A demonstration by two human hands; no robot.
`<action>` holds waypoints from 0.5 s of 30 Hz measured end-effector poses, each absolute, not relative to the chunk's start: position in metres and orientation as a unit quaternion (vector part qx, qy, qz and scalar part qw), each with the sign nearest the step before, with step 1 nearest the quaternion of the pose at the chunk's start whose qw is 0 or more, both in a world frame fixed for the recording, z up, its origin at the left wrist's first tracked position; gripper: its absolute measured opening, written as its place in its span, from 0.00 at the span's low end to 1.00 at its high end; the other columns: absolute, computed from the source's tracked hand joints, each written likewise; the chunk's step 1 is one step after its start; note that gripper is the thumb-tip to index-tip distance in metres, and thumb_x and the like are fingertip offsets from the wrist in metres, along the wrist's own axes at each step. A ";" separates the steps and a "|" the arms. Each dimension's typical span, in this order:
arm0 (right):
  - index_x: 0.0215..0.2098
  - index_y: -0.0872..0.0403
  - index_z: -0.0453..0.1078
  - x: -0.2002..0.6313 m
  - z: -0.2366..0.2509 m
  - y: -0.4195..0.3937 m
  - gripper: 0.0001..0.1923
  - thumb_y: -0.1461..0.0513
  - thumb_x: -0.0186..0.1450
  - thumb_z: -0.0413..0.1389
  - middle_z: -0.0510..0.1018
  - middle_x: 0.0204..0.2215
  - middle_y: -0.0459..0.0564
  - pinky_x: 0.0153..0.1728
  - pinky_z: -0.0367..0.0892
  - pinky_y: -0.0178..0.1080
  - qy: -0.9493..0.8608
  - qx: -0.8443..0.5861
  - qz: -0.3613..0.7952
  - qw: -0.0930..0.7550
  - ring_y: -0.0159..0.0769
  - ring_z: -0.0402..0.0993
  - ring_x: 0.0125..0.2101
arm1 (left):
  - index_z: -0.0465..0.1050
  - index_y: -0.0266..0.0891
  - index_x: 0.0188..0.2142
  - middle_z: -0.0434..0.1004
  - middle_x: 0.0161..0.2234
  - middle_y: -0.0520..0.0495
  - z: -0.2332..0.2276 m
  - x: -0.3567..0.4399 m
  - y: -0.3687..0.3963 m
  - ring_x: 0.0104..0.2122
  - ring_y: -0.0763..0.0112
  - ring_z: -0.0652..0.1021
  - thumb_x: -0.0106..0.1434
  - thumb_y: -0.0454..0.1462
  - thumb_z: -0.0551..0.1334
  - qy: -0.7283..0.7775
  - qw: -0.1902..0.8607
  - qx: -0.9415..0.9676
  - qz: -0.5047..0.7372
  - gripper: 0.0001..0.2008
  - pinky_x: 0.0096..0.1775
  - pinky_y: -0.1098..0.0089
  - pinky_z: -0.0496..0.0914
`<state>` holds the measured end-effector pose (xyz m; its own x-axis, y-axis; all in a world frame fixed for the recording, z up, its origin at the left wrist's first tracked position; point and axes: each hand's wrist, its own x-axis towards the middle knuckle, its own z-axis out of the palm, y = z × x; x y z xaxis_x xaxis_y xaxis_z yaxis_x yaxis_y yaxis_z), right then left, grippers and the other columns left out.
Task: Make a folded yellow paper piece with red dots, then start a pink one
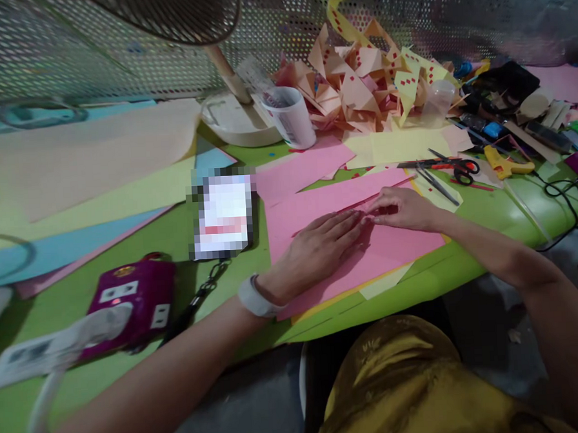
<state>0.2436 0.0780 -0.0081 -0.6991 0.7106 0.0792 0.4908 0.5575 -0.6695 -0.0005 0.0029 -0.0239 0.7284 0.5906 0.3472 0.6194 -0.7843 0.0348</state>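
A pink paper sheet [308, 206] lies on the green table, over a yellow-orange layer that shows along its front edge. My left hand [319, 244] rests flat on the pink sheet with its fingers stretched out. Just to its right, my right hand [402, 209] has thumb and fingertips pinched together on a narrow pink paper strip [389, 189] that runs slantwise across the sheet. The fingertips of both hands almost meet. What exactly is between the right fingertips is partly hidden.
Scissors [461, 167], tweezers [437, 184] and a yellow glue gun [506, 163] lie to the right. Folded paper pieces [354, 87] are heaped behind. On the left are a phone [225, 213], a purple power socket [142, 292], large paper sheets [96, 149], a white cup [291, 116] and a fan [238, 125].
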 end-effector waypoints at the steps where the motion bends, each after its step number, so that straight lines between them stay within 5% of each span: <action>1: 0.45 0.51 0.79 0.244 -0.009 0.078 0.13 0.55 0.66 0.62 0.74 0.33 0.48 0.37 0.61 0.37 -0.870 -0.343 0.310 0.172 0.34 0.70 0.34 | 0.68 0.38 0.61 0.74 0.59 0.39 -0.024 -0.002 0.004 0.59 0.56 0.74 0.75 0.38 0.49 -0.326 0.044 -0.928 -0.174 0.20 0.56 0.55 0.71; 9: 0.42 0.51 0.79 0.242 -0.011 0.076 0.13 0.52 0.65 0.62 0.79 0.35 0.49 0.36 0.61 0.35 -0.873 -0.350 0.294 0.171 0.35 0.73 0.35 | 0.67 0.35 0.61 0.75 0.58 0.36 -0.019 -0.006 -0.001 0.56 0.57 0.77 0.74 0.32 0.50 -0.270 0.038 -0.947 -0.170 0.19 0.55 0.55 0.73; 15: 0.45 0.53 0.78 0.240 -0.004 0.071 0.12 0.57 0.65 0.59 0.80 0.33 0.48 0.33 0.60 0.35 -0.856 -0.390 0.294 0.171 0.33 0.71 0.31 | 0.63 0.34 0.65 0.71 0.60 0.33 -0.024 0.001 -0.002 0.60 0.52 0.72 0.74 0.41 0.53 -0.328 0.029 -0.927 -0.176 0.23 0.59 0.50 0.69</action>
